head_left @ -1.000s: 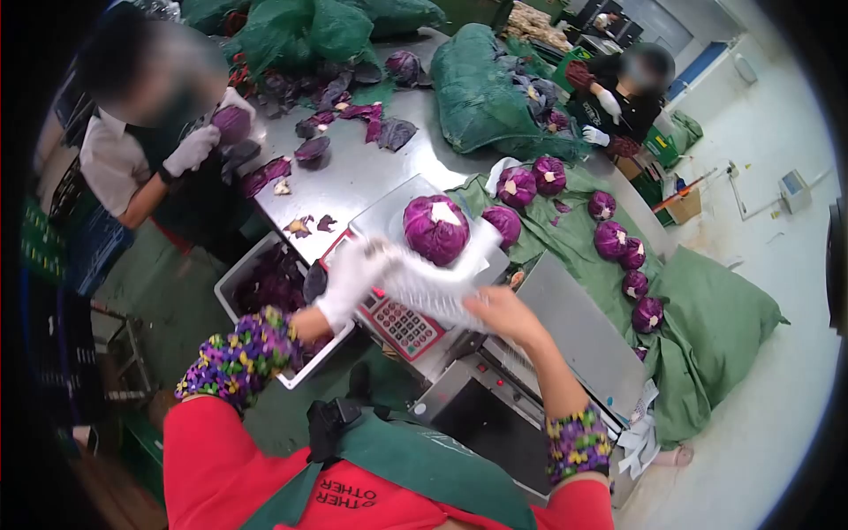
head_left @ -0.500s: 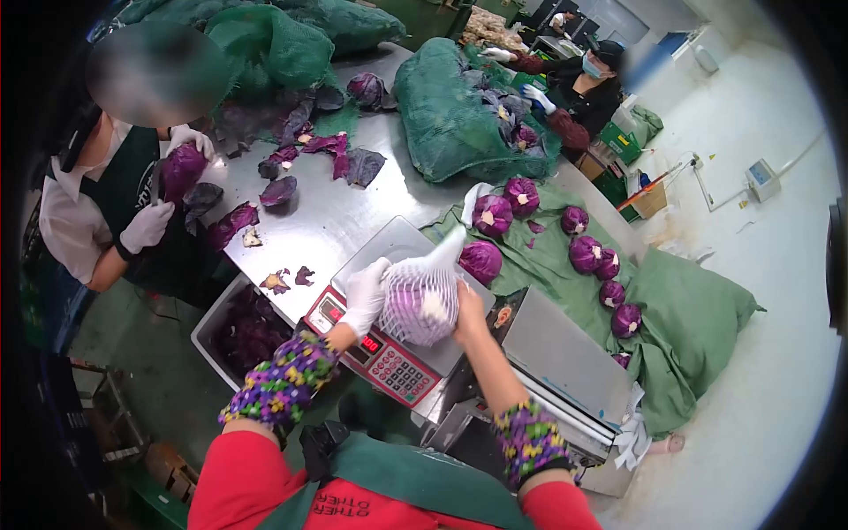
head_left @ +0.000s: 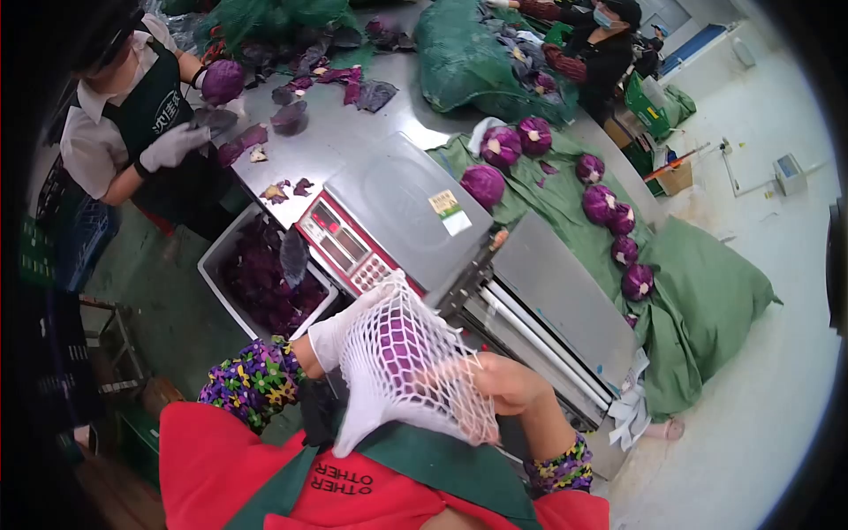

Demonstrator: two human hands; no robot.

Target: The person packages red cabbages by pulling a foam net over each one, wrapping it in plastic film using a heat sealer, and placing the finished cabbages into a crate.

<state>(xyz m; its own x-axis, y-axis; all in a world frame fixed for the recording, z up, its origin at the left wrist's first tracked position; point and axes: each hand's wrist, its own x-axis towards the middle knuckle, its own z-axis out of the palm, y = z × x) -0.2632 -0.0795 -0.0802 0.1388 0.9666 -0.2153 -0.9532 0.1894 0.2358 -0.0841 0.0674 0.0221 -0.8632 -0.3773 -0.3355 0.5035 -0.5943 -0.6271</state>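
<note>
Close to my chest I hold a red cabbage (head_left: pixel 402 349) wrapped in a white foam net sleeve (head_left: pixel 408 382). My left hand (head_left: pixel 340 331), in a white glove, grips the net from the left. My bare right hand (head_left: pixel 508 389) holds it from the right, partly behind the mesh. Beyond my hands stands a weighing scale (head_left: pixel 397 208), its steel platform bare, with a red keypad panel (head_left: pixel 343 247) facing me.
Several red cabbages (head_left: pixel 601 203) lie on green sacks (head_left: pixel 698 300) at the right. A grey machine (head_left: pixel 552 309) sits beside the scale. A bin of purple leaves (head_left: pixel 265 287) stands at the left. A person in white gloves trims a cabbage (head_left: pixel 221 81); another works at far sacks.
The netted cabbage has come off the scale and moved down toward my chest, both hands still on it. The scale platform now shows bare.
</note>
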